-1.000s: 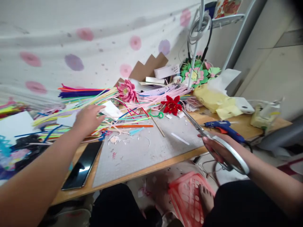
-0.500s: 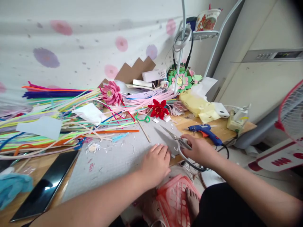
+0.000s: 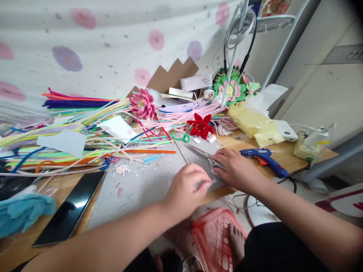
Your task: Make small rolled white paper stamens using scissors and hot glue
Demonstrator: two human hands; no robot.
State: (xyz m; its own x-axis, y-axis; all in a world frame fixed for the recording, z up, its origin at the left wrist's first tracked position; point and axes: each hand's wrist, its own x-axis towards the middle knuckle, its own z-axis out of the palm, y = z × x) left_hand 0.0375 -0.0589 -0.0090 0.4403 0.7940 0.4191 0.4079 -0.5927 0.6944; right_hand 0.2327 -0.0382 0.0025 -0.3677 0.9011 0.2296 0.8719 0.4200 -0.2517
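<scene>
The scissors lie low over the grey cutting mat, blades pointing to the back left. My right hand covers their handles, its fingers closed round them. To its left, my left hand is just above the mat's front right part, fingers curled in and thumb and forefinger pinched together. What they hold, if anything, is too blurred to name. A thin wooden stick lies just beyond the left hand. Behind the scissors sit a red flower, a green loop of craft stem and small white pieces.
A blue glue gun lies right of my right hand. Many coloured craft stems are heaped on the left, with a pink flower behind. A dark phone rests at front left. Below the table edge is a red plastic basket.
My right hand has brought the scissors down toward the mat and now covers their handles. My left hand has lifted from lying flat and its fingers have curled. The view has shifted left.
</scene>
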